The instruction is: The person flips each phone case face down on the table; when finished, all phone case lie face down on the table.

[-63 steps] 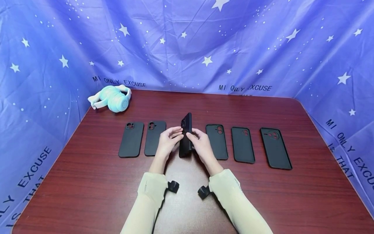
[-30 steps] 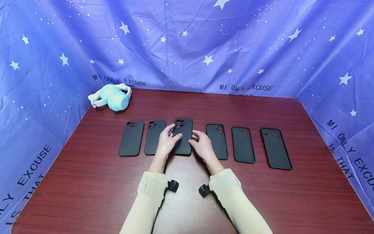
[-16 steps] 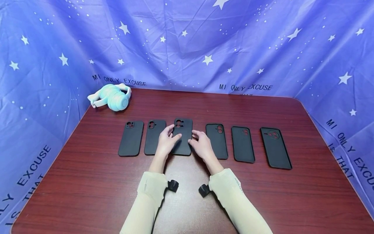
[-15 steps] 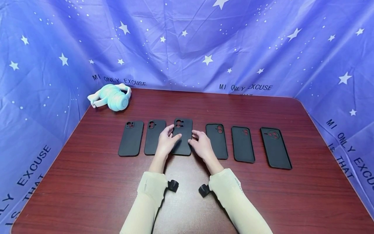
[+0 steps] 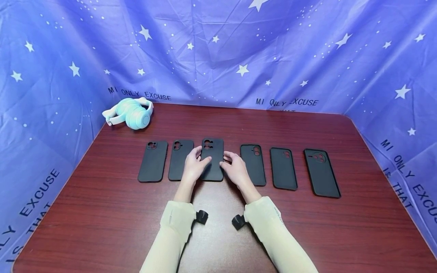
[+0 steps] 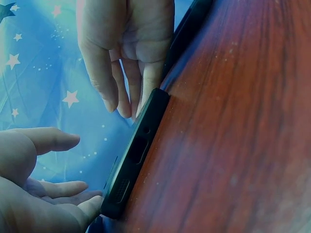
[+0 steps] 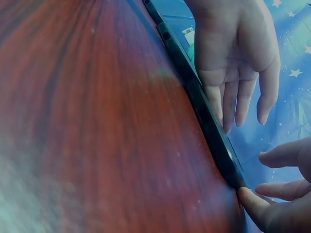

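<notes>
Six black phone cases lie in a left-to-right row on the dark red wooden surface (image 5: 102, 212). The third case from the left (image 5: 212, 161) lies flat, back side up, camera cutouts at its far end, set slightly farther than its neighbours. The left hand (image 5: 193, 167) rests on this case from the left side, its fingers (image 5: 204, 162) extended and relaxed across the back, grasping nothing. The right hand (image 5: 235, 170) sits at the case's right edge, fingertips (image 5: 223, 165) touching the edge, fingers loosely extended, not clenched. The wrist views confirm the case flat on the surface with fingertips against its rim on both sides. The second case (image 5: 179, 159) lies just left of the left hand; the fourth case (image 5: 253, 163) lies just right of the right hand. A pair of turquoise headphones (image 5: 131, 113) rests at the far left corner. A blue star-patterned cloth (image 5: 218, 53) encloses the surface.
</notes>
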`<move>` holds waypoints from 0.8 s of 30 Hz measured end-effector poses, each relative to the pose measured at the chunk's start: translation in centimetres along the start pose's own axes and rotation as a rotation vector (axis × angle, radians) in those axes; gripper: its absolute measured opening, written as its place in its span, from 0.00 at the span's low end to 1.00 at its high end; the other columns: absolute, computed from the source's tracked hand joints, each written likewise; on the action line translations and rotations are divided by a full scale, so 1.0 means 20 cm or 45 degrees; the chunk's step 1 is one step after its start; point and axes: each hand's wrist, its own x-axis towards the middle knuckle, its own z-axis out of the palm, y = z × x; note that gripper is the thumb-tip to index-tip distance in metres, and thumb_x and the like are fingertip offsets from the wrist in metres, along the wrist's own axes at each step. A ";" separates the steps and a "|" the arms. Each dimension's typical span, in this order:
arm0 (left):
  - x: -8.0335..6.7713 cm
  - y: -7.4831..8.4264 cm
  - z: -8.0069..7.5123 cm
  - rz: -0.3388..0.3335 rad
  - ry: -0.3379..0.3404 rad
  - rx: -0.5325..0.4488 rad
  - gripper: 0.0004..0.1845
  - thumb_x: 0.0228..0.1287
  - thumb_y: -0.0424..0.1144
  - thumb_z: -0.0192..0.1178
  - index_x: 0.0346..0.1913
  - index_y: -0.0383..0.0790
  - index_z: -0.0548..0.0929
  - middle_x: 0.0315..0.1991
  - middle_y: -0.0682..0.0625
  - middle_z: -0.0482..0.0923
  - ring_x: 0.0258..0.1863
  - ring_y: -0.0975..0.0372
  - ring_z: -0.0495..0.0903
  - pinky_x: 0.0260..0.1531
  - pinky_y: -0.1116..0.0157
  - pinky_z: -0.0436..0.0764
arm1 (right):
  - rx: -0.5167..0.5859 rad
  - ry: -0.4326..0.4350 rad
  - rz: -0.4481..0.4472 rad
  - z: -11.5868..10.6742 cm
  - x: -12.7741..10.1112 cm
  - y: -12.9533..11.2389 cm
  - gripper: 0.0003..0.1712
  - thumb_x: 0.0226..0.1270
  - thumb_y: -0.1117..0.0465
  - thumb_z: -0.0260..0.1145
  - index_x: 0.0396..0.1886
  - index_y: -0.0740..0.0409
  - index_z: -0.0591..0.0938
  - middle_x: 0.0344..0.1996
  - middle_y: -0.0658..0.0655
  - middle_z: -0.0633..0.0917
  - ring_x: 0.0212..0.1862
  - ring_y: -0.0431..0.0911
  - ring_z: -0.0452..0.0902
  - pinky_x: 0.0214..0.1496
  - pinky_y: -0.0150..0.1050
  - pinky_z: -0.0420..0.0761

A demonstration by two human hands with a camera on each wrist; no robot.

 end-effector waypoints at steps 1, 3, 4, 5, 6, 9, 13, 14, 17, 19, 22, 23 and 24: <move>0.00 0.00 0.00 0.000 0.001 0.001 0.33 0.59 0.33 0.60 0.66 0.32 0.61 0.67 0.39 0.60 0.67 0.52 0.60 0.64 0.62 0.63 | 0.007 0.002 -0.008 0.00 0.00 0.00 0.26 0.60 0.64 0.63 0.59 0.63 0.73 0.52 0.60 0.79 0.55 0.50 0.75 0.58 0.42 0.73; 0.00 0.00 0.00 -0.006 0.005 0.003 0.33 0.59 0.33 0.61 0.66 0.33 0.61 0.67 0.40 0.60 0.67 0.52 0.60 0.63 0.62 0.64 | 0.020 0.001 -0.027 0.00 0.00 0.00 0.25 0.60 0.64 0.62 0.59 0.64 0.73 0.52 0.60 0.80 0.55 0.50 0.75 0.58 0.41 0.73; 0.00 0.00 0.00 -0.007 0.006 0.005 0.33 0.59 0.33 0.61 0.67 0.33 0.61 0.67 0.40 0.60 0.67 0.52 0.60 0.63 0.62 0.64 | 0.008 0.012 -0.053 0.00 -0.01 0.00 0.25 0.60 0.64 0.62 0.58 0.65 0.74 0.51 0.61 0.80 0.54 0.49 0.76 0.56 0.40 0.74; -0.01 0.01 0.00 -0.008 0.007 0.007 0.33 0.59 0.33 0.60 0.67 0.33 0.61 0.67 0.40 0.60 0.66 0.52 0.60 0.63 0.62 0.64 | 0.004 0.015 -0.064 0.00 -0.01 0.00 0.24 0.60 0.64 0.62 0.58 0.65 0.74 0.51 0.61 0.80 0.54 0.49 0.76 0.56 0.39 0.74; -0.01 0.01 0.00 -0.007 0.006 0.010 0.33 0.59 0.33 0.60 0.67 0.33 0.61 0.67 0.39 0.59 0.66 0.52 0.60 0.63 0.61 0.64 | 0.003 0.016 -0.070 0.00 -0.01 0.00 0.24 0.60 0.64 0.62 0.58 0.65 0.74 0.51 0.61 0.80 0.54 0.49 0.76 0.57 0.39 0.74; -0.01 0.01 0.00 -0.006 0.002 0.009 0.33 0.59 0.33 0.60 0.67 0.33 0.61 0.67 0.39 0.59 0.67 0.52 0.60 0.63 0.61 0.64 | 0.005 0.015 -0.061 -0.01 -0.01 0.00 0.25 0.61 0.64 0.62 0.58 0.65 0.73 0.51 0.60 0.80 0.54 0.49 0.76 0.57 0.39 0.74; 0.00 0.01 0.00 0.001 0.002 -0.020 0.33 0.59 0.32 0.61 0.66 0.32 0.62 0.67 0.39 0.59 0.67 0.52 0.60 0.64 0.62 0.63 | 0.015 -0.003 -0.019 -0.01 0.00 0.00 0.26 0.61 0.64 0.62 0.60 0.64 0.72 0.53 0.60 0.79 0.56 0.50 0.74 0.59 0.42 0.72; 0.00 0.01 0.00 0.000 0.000 -0.029 0.33 0.59 0.32 0.61 0.66 0.32 0.62 0.67 0.39 0.59 0.67 0.52 0.60 0.64 0.62 0.63 | 0.014 -0.005 -0.013 -0.01 0.01 0.00 0.26 0.62 0.64 0.62 0.60 0.63 0.72 0.54 0.60 0.78 0.57 0.49 0.74 0.59 0.42 0.72; 0.00 0.01 0.00 -0.006 -0.006 -0.047 0.33 0.59 0.32 0.61 0.66 0.33 0.62 0.67 0.40 0.59 0.67 0.52 0.59 0.64 0.63 0.63 | 0.010 -0.012 -0.003 -0.01 0.01 0.00 0.26 0.62 0.63 0.62 0.61 0.62 0.72 0.55 0.59 0.77 0.57 0.49 0.73 0.59 0.42 0.72; 0.00 0.01 0.01 -0.002 -0.008 -0.054 0.33 0.59 0.32 0.60 0.66 0.33 0.62 0.68 0.40 0.59 0.67 0.53 0.59 0.64 0.63 0.63 | 0.018 -0.015 0.003 -0.02 0.00 0.00 0.26 0.62 0.62 0.62 0.61 0.62 0.72 0.55 0.59 0.77 0.58 0.49 0.73 0.60 0.42 0.71; 0.00 0.02 0.02 0.027 0.006 -0.077 0.32 0.59 0.31 0.60 0.66 0.32 0.63 0.67 0.40 0.60 0.67 0.53 0.59 0.64 0.63 0.63 | 0.034 -0.020 0.002 -0.03 0.00 0.00 0.27 0.62 0.60 0.62 0.62 0.61 0.71 0.57 0.59 0.76 0.59 0.49 0.72 0.61 0.43 0.70; 0.00 0.02 0.03 0.042 0.016 -0.086 0.31 0.59 0.30 0.60 0.65 0.32 0.63 0.67 0.41 0.60 0.67 0.54 0.59 0.64 0.63 0.63 | 0.044 -0.019 0.001 -0.04 0.00 0.00 0.28 0.62 0.60 0.62 0.62 0.61 0.71 0.57 0.59 0.76 0.59 0.48 0.72 0.62 0.43 0.69; 0.00 0.02 0.04 0.061 0.025 -0.095 0.30 0.59 0.30 0.60 0.65 0.32 0.64 0.66 0.41 0.61 0.67 0.55 0.59 0.64 0.64 0.63 | 0.054 -0.017 -0.006 -0.06 0.00 0.00 0.28 0.62 0.60 0.62 0.62 0.62 0.71 0.57 0.59 0.76 0.59 0.49 0.72 0.62 0.43 0.69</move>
